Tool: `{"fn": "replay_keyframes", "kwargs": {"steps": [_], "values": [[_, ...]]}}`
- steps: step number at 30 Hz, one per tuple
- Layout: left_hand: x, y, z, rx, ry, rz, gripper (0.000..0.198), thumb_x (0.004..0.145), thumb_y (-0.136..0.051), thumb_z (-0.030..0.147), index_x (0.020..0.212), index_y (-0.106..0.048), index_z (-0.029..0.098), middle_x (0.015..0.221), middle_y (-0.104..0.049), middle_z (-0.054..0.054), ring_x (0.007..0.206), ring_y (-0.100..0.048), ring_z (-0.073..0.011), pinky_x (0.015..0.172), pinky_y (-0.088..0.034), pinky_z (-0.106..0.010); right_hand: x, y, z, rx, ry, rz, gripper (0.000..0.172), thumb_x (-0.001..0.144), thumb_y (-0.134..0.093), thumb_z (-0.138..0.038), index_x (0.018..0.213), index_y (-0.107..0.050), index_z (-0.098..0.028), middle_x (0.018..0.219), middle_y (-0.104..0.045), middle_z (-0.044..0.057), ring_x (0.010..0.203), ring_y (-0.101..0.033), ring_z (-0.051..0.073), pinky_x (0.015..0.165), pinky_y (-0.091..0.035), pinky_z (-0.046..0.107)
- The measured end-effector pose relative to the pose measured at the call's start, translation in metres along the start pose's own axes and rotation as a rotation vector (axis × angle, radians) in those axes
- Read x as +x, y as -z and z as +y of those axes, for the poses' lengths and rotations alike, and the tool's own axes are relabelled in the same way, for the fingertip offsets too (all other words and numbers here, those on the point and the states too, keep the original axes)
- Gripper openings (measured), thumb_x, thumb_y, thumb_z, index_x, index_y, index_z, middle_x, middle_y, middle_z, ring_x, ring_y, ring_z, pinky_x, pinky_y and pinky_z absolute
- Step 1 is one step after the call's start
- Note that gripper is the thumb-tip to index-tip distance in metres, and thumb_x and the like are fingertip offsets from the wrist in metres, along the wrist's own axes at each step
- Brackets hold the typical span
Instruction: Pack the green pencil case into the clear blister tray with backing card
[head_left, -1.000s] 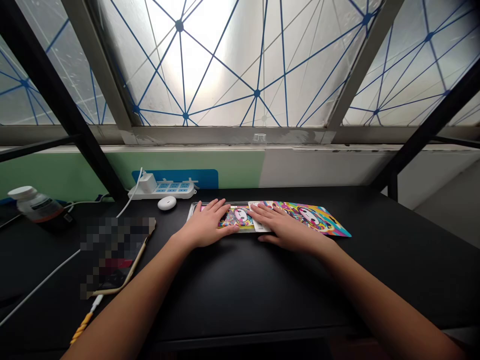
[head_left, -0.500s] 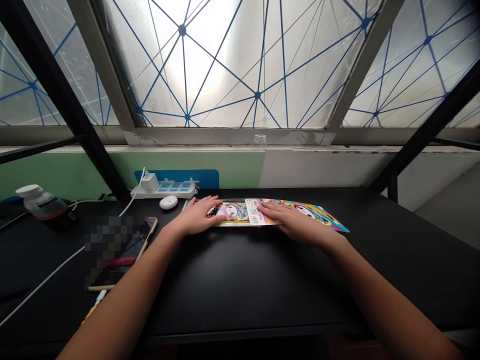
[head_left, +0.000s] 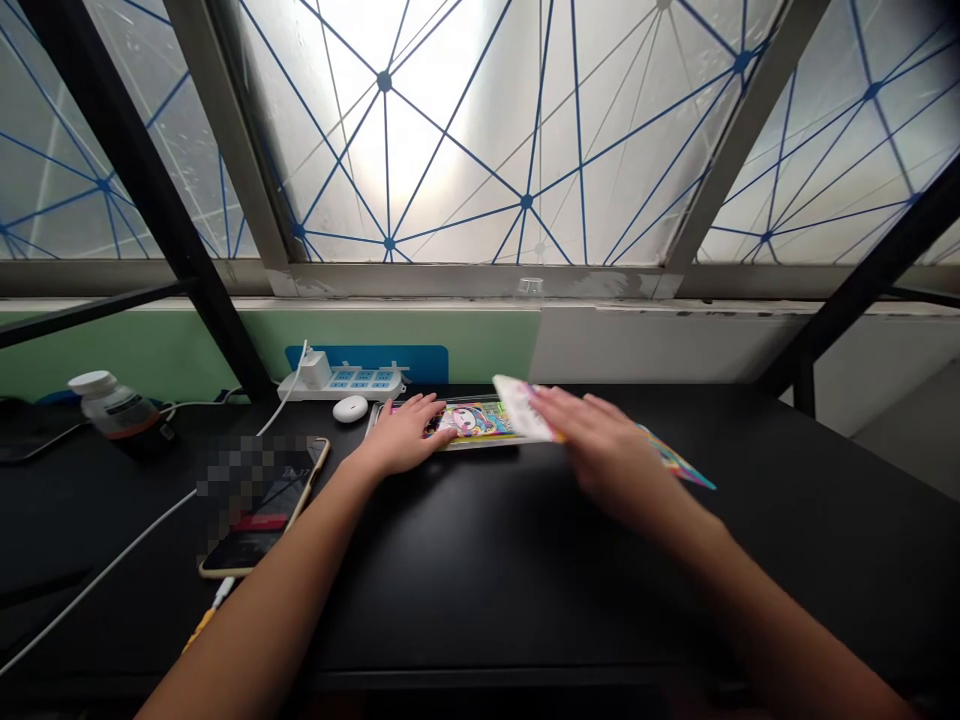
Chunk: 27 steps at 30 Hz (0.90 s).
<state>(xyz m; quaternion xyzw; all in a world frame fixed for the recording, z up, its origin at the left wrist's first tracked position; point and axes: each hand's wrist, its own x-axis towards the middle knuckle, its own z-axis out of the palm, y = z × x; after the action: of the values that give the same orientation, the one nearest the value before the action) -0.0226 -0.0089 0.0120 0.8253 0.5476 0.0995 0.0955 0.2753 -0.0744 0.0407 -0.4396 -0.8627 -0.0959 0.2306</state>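
Note:
A flat pencil-box-like case (head_left: 477,424) with a bright cartoon print and a clear edge lies on the black desk. My left hand (head_left: 407,434) rests palm down over its left end, fingers spread and covering part of the print. My right hand (head_left: 611,445) grips a colourful printed cardboard sleeve (head_left: 516,405) whose pale left end is tilted up over the case's right end. The sleeve's far right corner shows beyond the hand, near the desk surface. The thumb of my right hand is hidden, and the hand is slightly blurred.
Left of my hands are a phone (head_left: 300,490) with a cable plugged in and a round white case (head_left: 350,409). A power strip (head_left: 367,383) runs along the wall. A white-capped bottle (head_left: 124,415) stands farther left. Black metal posts (head_left: 817,300) flank the desk.
The sleeve's left end has tipped up from lying flat, and my right hand has risen and turned with it. My left hand stays on the case. The view has shifted slightly.

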Motion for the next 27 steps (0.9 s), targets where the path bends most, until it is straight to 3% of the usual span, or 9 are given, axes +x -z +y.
{"fn": "replay_keyframes", "kwargs": {"steps": [2,3,5,9,14,17,22,24,27], "values": [[0.001,-0.003,0.0,-0.005,0.008,0.008,0.065,0.097,-0.027,0.064,0.148,-0.043,0.026,0.161,-0.031,-0.008,0.15,-0.024,-0.0295,0.117,-0.012,-0.063,-0.009,-0.019,-0.043,0.059,0.134,-0.153,0.052,0.097,-0.035,-0.014,0.147,-0.047,-0.021,0.151,-0.048,0.011,0.14,-0.044,0.028,0.117,-0.03,0.053],[0.001,-0.004,0.001,-0.007,0.009,0.014,0.063,0.098,-0.027,0.062,0.148,-0.043,0.027,0.161,-0.03,-0.007,0.15,-0.023,-0.0287,0.117,-0.011,-0.063,-0.013,-0.029,-0.062,0.104,0.195,-0.252,0.048,0.099,-0.041,-0.025,0.147,-0.047,-0.019,0.15,-0.049,0.013,0.139,-0.044,0.032,0.116,-0.031,0.055],[0.002,-0.007,0.002,-0.007,0.003,0.03,0.06,0.099,-0.026,0.059,0.148,-0.042,0.028,0.161,-0.03,-0.007,0.15,-0.023,-0.028,0.118,-0.01,-0.062,-0.018,-0.045,-0.089,0.217,0.277,-0.4,0.062,0.099,-0.046,-0.048,0.151,-0.04,-0.016,0.154,-0.04,0.017,0.143,-0.036,0.035,0.115,-0.033,0.054],[0.001,-0.012,0.014,0.017,-0.041,0.038,0.058,0.099,-0.028,0.058,0.148,-0.042,0.029,0.161,-0.03,-0.007,0.15,-0.023,-0.0285,0.118,-0.012,-0.062,-0.003,-0.058,-0.104,0.352,0.288,-0.524,0.077,0.094,-0.04,-0.067,0.155,-0.032,-0.02,0.162,-0.027,0.014,0.15,-0.02,0.033,0.12,-0.02,0.054],[0.0,-0.017,0.028,0.03,-0.102,0.019,0.058,0.1,-0.027,0.059,0.149,-0.041,0.03,0.162,-0.03,-0.006,0.15,-0.023,-0.0287,0.117,-0.013,-0.063,0.027,-0.07,-0.106,0.32,0.277,-0.404,0.072,0.094,-0.046,-0.063,0.147,-0.045,-0.014,0.154,-0.042,0.018,0.146,-0.03,0.034,0.12,-0.018,0.052],[-0.001,-0.018,0.029,0.029,-0.106,0.012,0.06,0.099,-0.026,0.06,0.15,-0.039,0.03,0.162,-0.028,-0.006,0.15,-0.021,-0.0292,0.117,-0.014,-0.063,0.029,-0.075,-0.106,0.339,0.278,-0.326,0.06,0.096,-0.05,-0.053,0.143,-0.049,-0.016,0.15,-0.048,0.016,0.143,-0.034,0.032,0.12,-0.018,0.05],[0.0,-0.017,0.025,0.029,-0.117,0.015,0.06,0.099,-0.028,0.061,0.149,-0.04,0.03,0.162,-0.03,-0.006,0.15,-0.022,-0.0285,0.118,-0.013,-0.061,0.026,-0.07,-0.094,0.383,0.371,-0.321,0.055,0.095,-0.053,-0.049,0.14,-0.052,-0.018,0.15,-0.049,0.013,0.142,-0.036,0.029,0.117,-0.026,0.045],[0.0,-0.016,0.023,0.024,-0.126,0.02,0.059,0.099,-0.029,0.06,0.148,-0.041,0.031,0.161,-0.031,-0.005,0.15,-0.024,-0.0275,0.118,-0.014,-0.061,0.028,-0.068,-0.091,0.377,0.41,-0.31,0.044,0.097,-0.052,-0.045,0.129,-0.062,-0.017,0.136,-0.062,0.012,0.132,-0.048,0.027,0.114,-0.032,0.043],[0.0,-0.014,0.02,0.014,-0.143,0.03,0.057,0.099,-0.03,0.059,0.146,-0.044,0.03,0.161,-0.033,-0.005,0.149,-0.025,-0.0267,0.118,-0.015,-0.06,0.035,-0.065,-0.086,0.345,0.446,-0.234,0.032,0.1,-0.044,-0.033,0.099,-0.072,-0.019,0.098,-0.075,0.008,0.098,-0.065,0.022,0.099,-0.044,0.037]]}}
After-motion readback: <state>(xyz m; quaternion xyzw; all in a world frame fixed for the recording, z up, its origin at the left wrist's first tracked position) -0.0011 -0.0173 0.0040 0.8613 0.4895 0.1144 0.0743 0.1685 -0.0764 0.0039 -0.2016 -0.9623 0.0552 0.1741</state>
